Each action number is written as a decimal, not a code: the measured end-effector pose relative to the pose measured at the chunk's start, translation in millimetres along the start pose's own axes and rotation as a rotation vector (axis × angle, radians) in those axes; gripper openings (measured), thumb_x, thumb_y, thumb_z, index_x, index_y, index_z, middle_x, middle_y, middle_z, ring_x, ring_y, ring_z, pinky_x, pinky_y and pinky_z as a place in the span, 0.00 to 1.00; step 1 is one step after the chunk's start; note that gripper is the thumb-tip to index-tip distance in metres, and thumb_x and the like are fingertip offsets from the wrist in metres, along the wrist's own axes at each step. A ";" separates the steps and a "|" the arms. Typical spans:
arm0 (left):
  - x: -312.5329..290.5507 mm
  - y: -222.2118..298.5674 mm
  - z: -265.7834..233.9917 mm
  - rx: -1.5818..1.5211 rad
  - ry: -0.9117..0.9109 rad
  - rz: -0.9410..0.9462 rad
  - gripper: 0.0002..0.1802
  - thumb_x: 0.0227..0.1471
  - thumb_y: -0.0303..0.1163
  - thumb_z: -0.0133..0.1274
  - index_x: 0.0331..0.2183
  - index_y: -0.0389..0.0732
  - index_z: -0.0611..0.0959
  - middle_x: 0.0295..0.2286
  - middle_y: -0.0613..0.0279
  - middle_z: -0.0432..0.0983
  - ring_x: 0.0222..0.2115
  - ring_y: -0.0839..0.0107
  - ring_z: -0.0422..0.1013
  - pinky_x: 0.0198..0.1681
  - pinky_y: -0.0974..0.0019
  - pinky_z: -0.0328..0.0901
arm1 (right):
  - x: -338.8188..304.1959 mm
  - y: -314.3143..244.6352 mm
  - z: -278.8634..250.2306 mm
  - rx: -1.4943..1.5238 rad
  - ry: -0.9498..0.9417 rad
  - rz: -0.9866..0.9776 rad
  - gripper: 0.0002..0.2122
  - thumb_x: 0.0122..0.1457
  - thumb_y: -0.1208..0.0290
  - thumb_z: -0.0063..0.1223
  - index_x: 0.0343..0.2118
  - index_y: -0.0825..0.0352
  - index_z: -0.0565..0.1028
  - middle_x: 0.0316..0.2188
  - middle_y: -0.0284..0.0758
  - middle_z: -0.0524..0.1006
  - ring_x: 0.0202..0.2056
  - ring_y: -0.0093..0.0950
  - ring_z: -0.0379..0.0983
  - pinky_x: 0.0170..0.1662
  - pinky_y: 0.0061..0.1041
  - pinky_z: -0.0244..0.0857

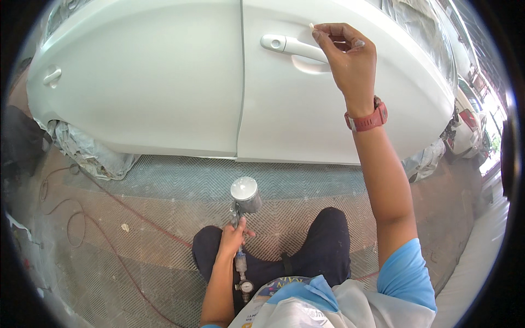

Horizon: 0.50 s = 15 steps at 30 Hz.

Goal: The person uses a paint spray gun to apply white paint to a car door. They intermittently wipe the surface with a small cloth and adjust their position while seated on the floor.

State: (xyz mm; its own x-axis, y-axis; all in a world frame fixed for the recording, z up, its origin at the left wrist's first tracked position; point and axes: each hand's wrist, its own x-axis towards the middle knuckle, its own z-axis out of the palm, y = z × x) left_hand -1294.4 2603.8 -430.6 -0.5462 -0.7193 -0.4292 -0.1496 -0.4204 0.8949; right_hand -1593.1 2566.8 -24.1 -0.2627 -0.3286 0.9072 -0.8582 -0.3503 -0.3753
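Shirt (355, 306), below door handle (298, 48); close handwork, seemingly.
Right hand (353, 57) pinches pale scrap (311, 25) above handle; left hand (232, 239) grips spray gun (249, 199) below; next likely needs light touch.

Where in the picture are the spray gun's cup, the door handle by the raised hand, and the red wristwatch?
Spray gun's cup (244, 190), head view: on its round whitish top.
Door handle (295, 47), head view: on its pale bar.
Red wristwatch (368, 119), head view: on its strap.
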 end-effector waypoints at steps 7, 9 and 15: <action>-2.2 2.7 2.5 -0.007 -0.005 -0.005 0.25 0.71 0.50 0.51 0.42 0.34 0.80 0.25 0.52 0.84 0.17 0.78 0.69 0.21 0.72 0.63 | 26.2 0.2 13.6 -0.164 -0.070 -0.081 0.08 0.61 0.69 0.64 0.37 0.68 0.87 0.31 0.34 0.86 0.30 0.24 0.79 0.36 0.25 0.73; -1.6 2.6 2.7 -0.001 -0.017 0.007 0.24 0.71 0.50 0.50 0.42 0.34 0.80 0.25 0.53 0.84 0.17 0.78 0.69 0.21 0.71 0.62 | 31.3 -0.1 17.2 -0.214 -0.097 -0.096 0.09 0.61 0.68 0.65 0.37 0.68 0.87 0.31 0.35 0.86 0.30 0.24 0.79 0.35 0.26 0.72; -1.3 5.8 4.4 -0.029 -0.051 0.010 0.22 0.71 0.45 0.50 0.47 0.32 0.79 0.24 0.56 0.85 0.14 0.81 0.64 0.17 0.71 0.59 | 39.8 -8.1 26.1 -0.251 -0.166 -0.042 0.11 0.59 0.65 0.66 0.38 0.68 0.87 0.29 0.36 0.85 0.30 0.24 0.79 0.37 0.27 0.73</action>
State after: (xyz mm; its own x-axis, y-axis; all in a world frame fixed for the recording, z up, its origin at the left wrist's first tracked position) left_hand -1298.2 2604.7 -424.3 -0.5888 -0.6951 -0.4125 -0.1203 -0.4292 0.8951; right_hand -1585.0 2533.7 10.1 -0.1671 -0.4644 0.8697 -0.9542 -0.1458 -0.2612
